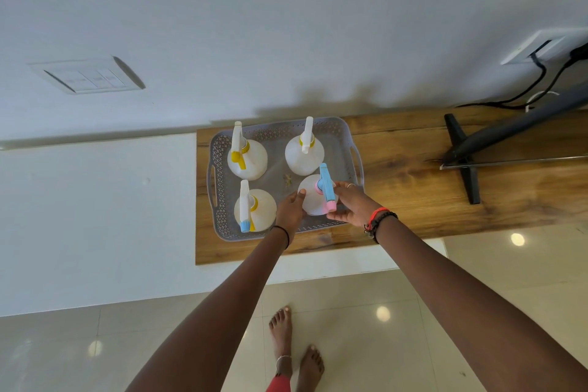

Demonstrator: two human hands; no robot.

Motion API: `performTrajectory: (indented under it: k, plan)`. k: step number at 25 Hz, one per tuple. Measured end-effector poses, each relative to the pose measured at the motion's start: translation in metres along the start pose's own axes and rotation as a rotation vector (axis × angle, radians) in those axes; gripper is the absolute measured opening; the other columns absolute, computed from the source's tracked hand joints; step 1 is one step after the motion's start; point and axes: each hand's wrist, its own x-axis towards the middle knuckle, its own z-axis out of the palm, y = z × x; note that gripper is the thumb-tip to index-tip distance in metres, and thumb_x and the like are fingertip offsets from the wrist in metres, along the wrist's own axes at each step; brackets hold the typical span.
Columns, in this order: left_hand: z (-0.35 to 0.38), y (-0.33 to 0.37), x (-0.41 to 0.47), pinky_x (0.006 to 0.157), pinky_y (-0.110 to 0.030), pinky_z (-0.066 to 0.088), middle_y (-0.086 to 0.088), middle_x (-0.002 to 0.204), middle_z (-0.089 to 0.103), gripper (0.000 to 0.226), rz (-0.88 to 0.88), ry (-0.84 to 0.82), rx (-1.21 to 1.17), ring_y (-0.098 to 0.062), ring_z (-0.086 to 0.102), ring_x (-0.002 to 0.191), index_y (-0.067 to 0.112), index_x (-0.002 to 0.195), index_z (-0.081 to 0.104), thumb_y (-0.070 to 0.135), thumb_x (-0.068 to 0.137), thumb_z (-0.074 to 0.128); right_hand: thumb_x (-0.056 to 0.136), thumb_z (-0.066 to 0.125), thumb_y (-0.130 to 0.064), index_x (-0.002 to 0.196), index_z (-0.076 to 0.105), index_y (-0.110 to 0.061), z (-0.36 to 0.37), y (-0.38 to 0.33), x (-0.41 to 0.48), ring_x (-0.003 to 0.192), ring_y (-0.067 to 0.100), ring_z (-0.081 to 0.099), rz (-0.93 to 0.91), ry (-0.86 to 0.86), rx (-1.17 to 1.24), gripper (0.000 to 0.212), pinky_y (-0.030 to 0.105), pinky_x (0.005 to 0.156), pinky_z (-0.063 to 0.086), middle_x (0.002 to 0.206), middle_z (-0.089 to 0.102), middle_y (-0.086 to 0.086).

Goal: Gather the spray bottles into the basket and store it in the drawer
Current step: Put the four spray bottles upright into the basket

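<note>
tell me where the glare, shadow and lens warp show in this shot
Head view: round light glare spots on the glossy floor tiles; a soft shadow on the wall behind the basket; wide-angle warp bends the wooden shelf and stretches the forearms; hands and bottles look sharp.

Perforated grey plastic basket [342, 149] on matt wood-grain shelf [413, 181]; glossy floor tiles [366, 328].

Looking steeply down from head height, facing the wall, sitting close above the wooden surface [397, 188] and basket [222, 149], catching floor [366, 296] and bare feet [296, 347] below.
</note>
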Motion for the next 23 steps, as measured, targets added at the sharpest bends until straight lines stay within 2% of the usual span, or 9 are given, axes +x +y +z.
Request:
performTrajectory:
  k: [11, 17, 23]
  plan:
    - [0.002, 0.0, -0.004, 0.106, -0.047, 0.046, -0.022, 0.127, 0.06, 0.041, -0.027, 0.048, 0.08, -0.036, 0.057, 0.117, 0.004, 0.126, 0.058, 0.031, 0.102, 0.038, 0.099, 0.046, -0.016, 0.138, 0.043, -0.018, -0.001, 0.002, -0.002, 0.114, 0.035, 0.051, 0.028, -0.04, -0.019, 0.039, 0.052, 0.098, 0.05, 0.14, 0.042, 0.016]
    - [0.004, 0.002, -0.008, 0.106, -0.044, 0.043, -0.022, 0.131, 0.058, 0.044, -0.018, 0.064, 0.139, -0.038, 0.052, 0.123, 0.001, 0.13, 0.053, 0.031, 0.103, 0.036, 0.1, 0.043, -0.021, 0.138, 0.043, -0.02, -0.003, 0.002, -0.006, 0.119, 0.035, 0.052, 0.013, -0.025, -0.059, 0.039, 0.048, 0.098, 0.051, 0.141, 0.043, 0.015]
    - [0.001, -0.003, -0.025, 0.106, -0.04, 0.041, -0.018, 0.133, 0.055, 0.042, 0.014, 0.128, 0.148, -0.033, 0.05, 0.123, 0.001, 0.132, 0.05, 0.028, 0.102, 0.037, 0.098, 0.043, -0.015, 0.139, 0.042, -0.01, -0.008, 0.006, -0.018, 0.093, 0.028, 0.056, -0.022, 0.099, -0.02, 0.042, 0.037, 0.086, 0.054, 0.137, 0.049, 0.017]
